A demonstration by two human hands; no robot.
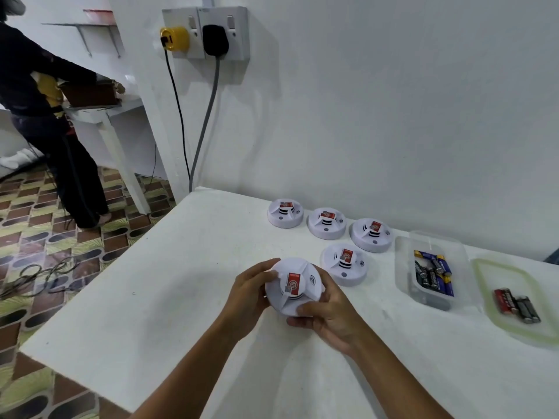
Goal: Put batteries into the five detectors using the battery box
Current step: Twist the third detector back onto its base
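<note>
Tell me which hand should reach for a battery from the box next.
Probably the right hand: the clear battery box sits on its side. Both hands grip the detector, so the left hand could keep holding it without crossing over.

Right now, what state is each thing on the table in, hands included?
Held detector: face up, gripped by both hands.
Left hand: gripping its left edge.
Right hand: gripping its near edge.
Four detectors: resting on table, untouched.
Battery box: open, holding batteries.
Lid: off, batteries lying on it.
</note>
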